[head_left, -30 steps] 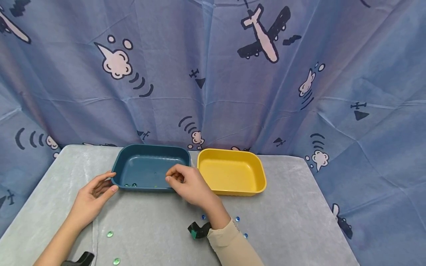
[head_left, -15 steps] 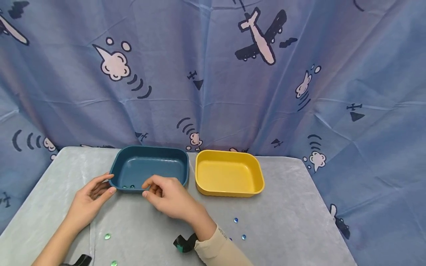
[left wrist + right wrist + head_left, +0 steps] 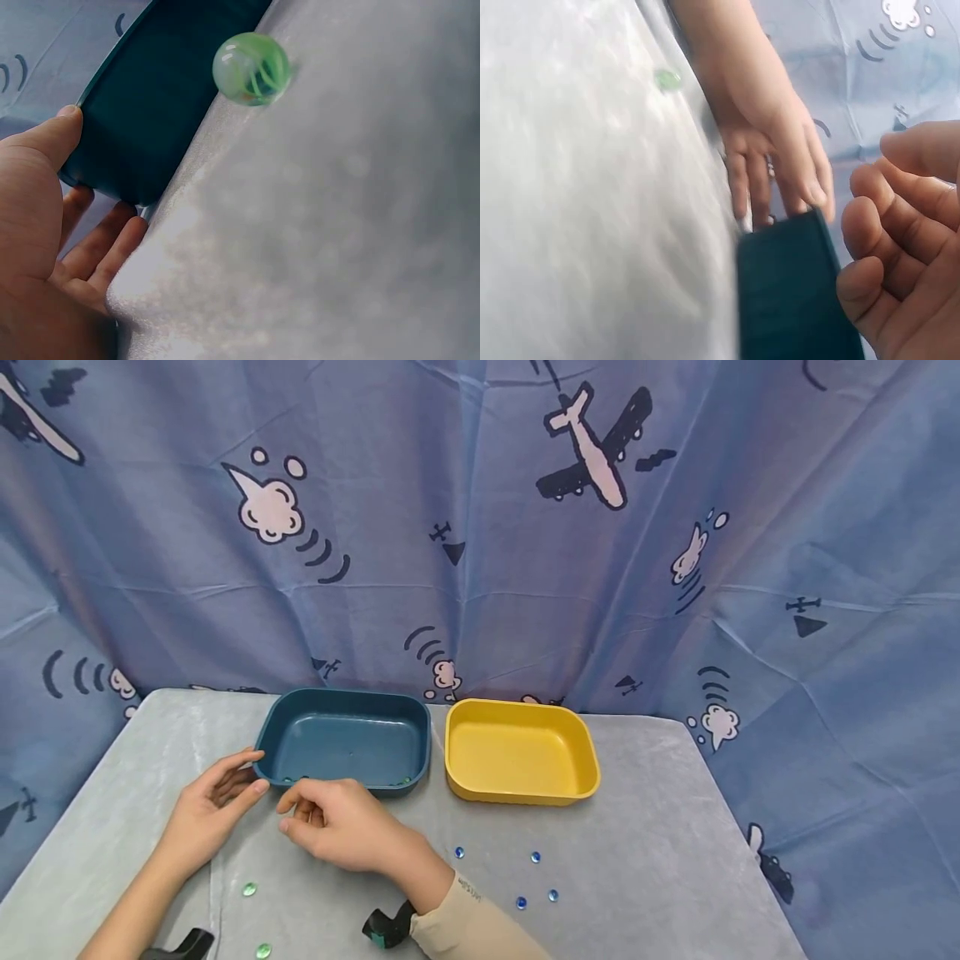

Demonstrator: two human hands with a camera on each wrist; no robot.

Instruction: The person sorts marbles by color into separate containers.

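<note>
My left hand rests its fingertips and thumb on the near left corner of a teal plastic tray. Its thumb and fingers touch the end wall in the left wrist view. In front of the tray hovers my right hand, fingers loosely curled; the right wrist view finds nothing between them. Green glass marbles lie inside the tray along its near wall, some partly hidden. On the cloth before my left hand are two more, a nearer green marble and a farther green marble.
A yellow tray stands just right of the teal one. Several blue marbles are scattered on the grey table cloth to the right of my right forearm. A blue curtain with printed planes hangs behind the table.
My right hand has moved left and toward me, from over the teal tray's right part to in front of it. My left hand stays at the tray's corner.
</note>
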